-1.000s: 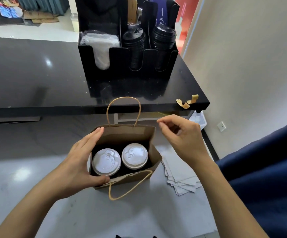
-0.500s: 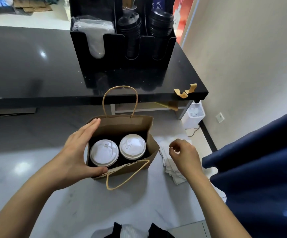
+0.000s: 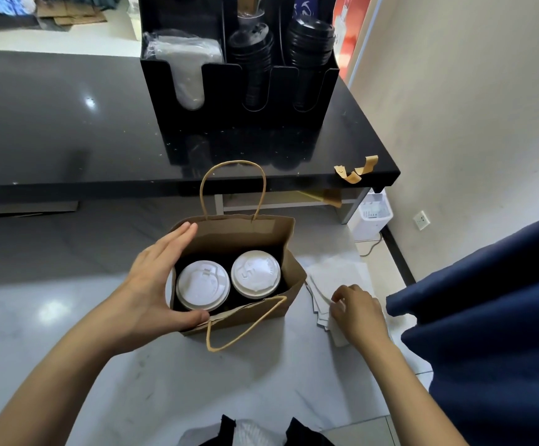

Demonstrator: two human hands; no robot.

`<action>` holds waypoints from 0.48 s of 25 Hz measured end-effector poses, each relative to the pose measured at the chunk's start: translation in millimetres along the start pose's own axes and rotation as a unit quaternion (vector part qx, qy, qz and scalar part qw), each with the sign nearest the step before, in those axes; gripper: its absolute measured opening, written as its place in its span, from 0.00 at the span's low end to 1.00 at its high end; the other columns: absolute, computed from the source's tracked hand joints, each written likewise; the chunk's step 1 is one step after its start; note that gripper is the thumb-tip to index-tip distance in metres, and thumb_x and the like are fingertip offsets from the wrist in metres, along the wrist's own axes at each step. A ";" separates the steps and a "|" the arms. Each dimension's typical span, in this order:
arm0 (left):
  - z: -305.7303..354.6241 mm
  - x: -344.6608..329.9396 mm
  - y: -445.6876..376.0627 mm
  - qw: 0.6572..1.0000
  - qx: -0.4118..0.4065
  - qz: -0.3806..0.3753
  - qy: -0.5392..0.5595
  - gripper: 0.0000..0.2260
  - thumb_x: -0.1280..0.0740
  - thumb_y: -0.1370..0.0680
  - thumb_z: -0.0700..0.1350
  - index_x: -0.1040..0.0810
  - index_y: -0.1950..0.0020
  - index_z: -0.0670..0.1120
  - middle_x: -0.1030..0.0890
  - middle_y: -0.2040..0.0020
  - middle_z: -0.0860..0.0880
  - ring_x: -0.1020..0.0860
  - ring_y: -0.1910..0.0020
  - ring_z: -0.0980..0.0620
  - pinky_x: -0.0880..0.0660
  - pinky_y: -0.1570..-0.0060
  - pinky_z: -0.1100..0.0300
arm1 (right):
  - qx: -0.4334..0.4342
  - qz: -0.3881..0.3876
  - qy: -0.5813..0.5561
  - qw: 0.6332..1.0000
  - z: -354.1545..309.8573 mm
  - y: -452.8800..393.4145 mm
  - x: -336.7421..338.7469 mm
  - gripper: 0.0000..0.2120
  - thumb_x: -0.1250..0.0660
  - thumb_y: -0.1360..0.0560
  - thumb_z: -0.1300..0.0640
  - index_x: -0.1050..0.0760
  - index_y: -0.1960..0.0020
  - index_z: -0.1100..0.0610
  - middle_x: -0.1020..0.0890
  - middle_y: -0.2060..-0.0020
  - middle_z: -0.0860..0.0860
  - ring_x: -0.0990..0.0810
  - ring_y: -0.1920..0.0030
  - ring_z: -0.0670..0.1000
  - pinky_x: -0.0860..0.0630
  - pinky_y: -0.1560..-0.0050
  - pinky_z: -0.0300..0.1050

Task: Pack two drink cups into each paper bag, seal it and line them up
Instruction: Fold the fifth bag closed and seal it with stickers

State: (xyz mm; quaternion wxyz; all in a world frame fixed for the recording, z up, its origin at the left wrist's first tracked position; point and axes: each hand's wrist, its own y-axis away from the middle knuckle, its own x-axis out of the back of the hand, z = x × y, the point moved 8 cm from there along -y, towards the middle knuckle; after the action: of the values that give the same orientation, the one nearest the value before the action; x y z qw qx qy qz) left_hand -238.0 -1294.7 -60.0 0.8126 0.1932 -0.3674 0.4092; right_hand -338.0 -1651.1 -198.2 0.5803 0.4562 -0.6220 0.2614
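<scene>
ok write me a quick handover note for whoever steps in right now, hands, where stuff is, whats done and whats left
Left hand: grip wrapped round the left end of the open paper bag, thumb on the near wall, fingers on the far wall, steadying it.
Right hand: fingers curled on the stack of white paper sheets just right of the bag, apparently picking one.
Bag stands upright on the pale counter, both handles free.
Done: two white-lidded cups sit side by side inside.
Left: close and seal the bag top, line it up, then pack further bags. No other bags in view.

Dim indoor light, glare spots on glossy black counter [image 3: 68, 123], wide-angle edge distortion
</scene>
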 end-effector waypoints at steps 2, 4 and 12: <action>-0.3 0.1 -0.1 1.000 0.000 -0.001 -0.005 0.56 0.18 0.36 0.56 0.54 0.21 0.68 0.52 0.22 0.71 0.47 0.22 0.59 0.37 0.26 0.49 | -0.009 0.015 -0.018 1.000 4.2 -1.6 8.5 0.08 0.40 0.19 0.56 0.22 0.47 0.54 0.17 0.52 0.53 0.22 0.53 0.60 0.29 0.55 0.50; -0.4 -0.1 0.1 1.000 0.000 -0.001 -0.006 0.56 0.18 0.36 0.56 0.54 0.21 0.68 0.52 0.22 0.72 0.47 0.22 0.59 0.37 0.26 0.49 | -0.025 0.039 -0.049 0.998 10.1 -1.0 18.0 0.08 0.42 0.17 0.55 0.26 0.46 0.55 0.17 0.55 0.55 0.22 0.54 0.63 0.27 0.56 0.52; 1.5 1.2 1.8 1.000 -0.001 -0.002 -0.006 0.56 0.18 0.37 0.57 0.54 0.21 0.69 0.53 0.22 0.72 0.47 0.22 0.60 0.38 0.27 0.53 | 0.002 0.162 -0.186 0.969 -8.5 11.1 68.4 0.02 0.34 0.21 0.58 0.27 0.51 0.55 0.20 0.58 0.54 0.23 0.59 0.61 0.26 0.59 0.54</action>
State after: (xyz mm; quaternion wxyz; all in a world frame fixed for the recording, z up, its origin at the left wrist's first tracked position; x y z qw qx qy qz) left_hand -239.6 -1293.9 -58.1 0.8113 0.1951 -0.3725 0.4062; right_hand -337.5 -1656.9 -128.6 0.4034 0.3910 -0.7841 0.2638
